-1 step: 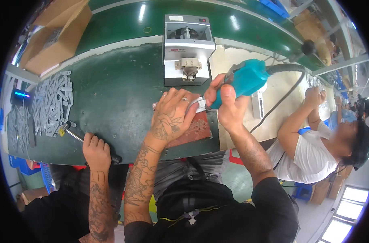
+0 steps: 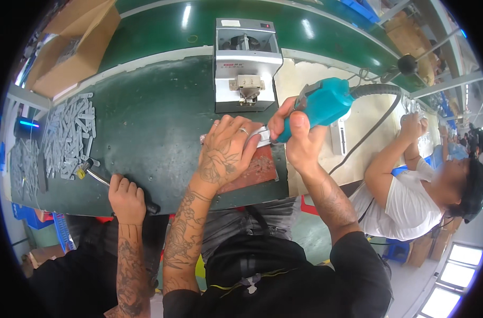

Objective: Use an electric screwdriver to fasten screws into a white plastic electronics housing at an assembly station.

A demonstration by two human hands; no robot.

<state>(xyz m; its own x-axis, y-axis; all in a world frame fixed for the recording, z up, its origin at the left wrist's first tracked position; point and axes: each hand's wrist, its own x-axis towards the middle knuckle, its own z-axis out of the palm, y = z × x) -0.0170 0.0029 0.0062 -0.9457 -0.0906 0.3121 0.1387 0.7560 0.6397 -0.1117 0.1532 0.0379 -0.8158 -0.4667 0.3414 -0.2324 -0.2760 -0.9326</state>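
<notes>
My right hand (image 2: 301, 139) is wrapped round a teal corded power tool (image 2: 326, 100), its thumb up along the body. The tool's nose points left and meets a small silver-grey metal part (image 2: 261, 137). Bent over that part from the other side, my left hand (image 2: 225, 148) grips it between thumb and fingers. A ring shows on one finger. Beneath both lies a reddish-brown board (image 2: 254, 168) with a worn, speckled surface. My left hand hides much of the part and some of the board, so their exact contact cannot be made out.
A grey bench machine (image 2: 245, 66) stands beyond my hands. Piled grey metal pieces (image 2: 69, 135) lie far left, near a cardboard box (image 2: 74, 58). At left, another person's hand (image 2: 127, 199) holds a yellow-headed hammer-like tool (image 2: 95, 176). A co-worker (image 2: 398, 204) sits right, near the tool's cable (image 2: 376, 124).
The power tool's cable has shifted slightly to the right. Both my hands, the tool and the metal part look the same.
</notes>
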